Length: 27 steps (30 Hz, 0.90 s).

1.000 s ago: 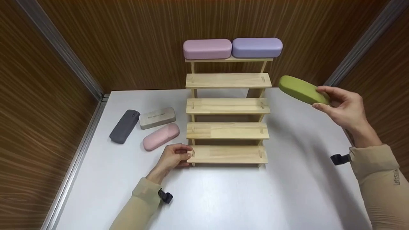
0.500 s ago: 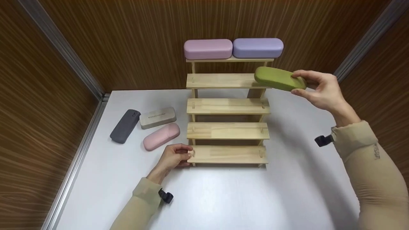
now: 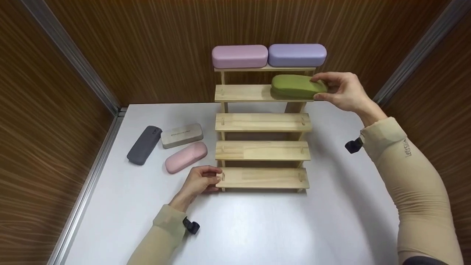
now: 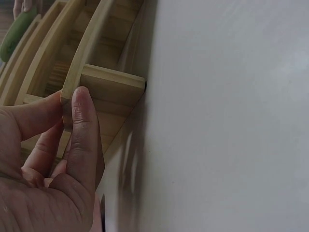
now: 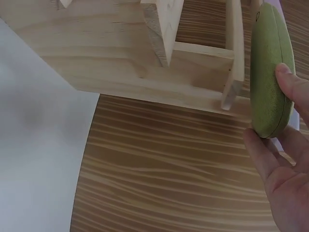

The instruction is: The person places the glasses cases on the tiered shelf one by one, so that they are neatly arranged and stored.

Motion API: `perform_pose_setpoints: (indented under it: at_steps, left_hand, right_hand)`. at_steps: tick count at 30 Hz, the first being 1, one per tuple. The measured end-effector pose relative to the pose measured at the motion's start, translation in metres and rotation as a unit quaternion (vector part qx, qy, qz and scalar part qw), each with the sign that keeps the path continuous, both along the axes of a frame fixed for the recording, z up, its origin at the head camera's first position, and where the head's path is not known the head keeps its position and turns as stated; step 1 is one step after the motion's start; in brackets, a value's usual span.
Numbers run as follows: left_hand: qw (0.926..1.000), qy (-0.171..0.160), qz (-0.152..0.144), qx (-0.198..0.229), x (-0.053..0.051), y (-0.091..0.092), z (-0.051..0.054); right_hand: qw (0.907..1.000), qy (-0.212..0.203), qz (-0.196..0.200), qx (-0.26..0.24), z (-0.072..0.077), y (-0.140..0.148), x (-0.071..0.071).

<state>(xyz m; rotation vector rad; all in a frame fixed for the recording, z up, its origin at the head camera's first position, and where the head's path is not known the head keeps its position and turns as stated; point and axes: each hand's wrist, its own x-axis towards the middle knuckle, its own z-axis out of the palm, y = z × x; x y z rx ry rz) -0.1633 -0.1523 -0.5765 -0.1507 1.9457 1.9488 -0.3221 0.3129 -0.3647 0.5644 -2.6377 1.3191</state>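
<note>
Here we are at the wooden rack [image 3: 263,151], 5 shelves high, and we see the right hand [image 3: 342,92] pinching the right end of the green case [image 3: 296,85] between thumb and fingers. That case is at the right half of the 2nd shelf from the top; whether it touches the wood, we can't tell. The left hand [image 3: 198,180] pinches the left end of the nearest, lowest shelf [image 3: 263,178]. At the far top, we spot the mauve case [image 3: 240,56] left of the lavender case [image 3: 297,55]. Left on the white table [image 3: 250,228] lie 3 more: the gray case [image 3: 144,145], beige case [image 3: 182,136] and pink case [image 3: 186,157].
</note>
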Motion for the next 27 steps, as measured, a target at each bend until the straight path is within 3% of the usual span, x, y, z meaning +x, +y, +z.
perform_pose_setpoints:
  at_steps: [9, 27]
  left_hand:
    - [0.9999, -0.004, 0.006, -0.011, 0.001, 0.000, 0.003]
    - [1.0000, 0.000, -0.003, -0.003, 0.000, -0.006, 0.002]
  right_hand:
    - [0.9998, 0.004, 0.008, 0.019, -0.008, -0.004, -0.006]
    - [0.9999, -0.007, 0.014, 0.004, -0.013, -0.009, -0.007]
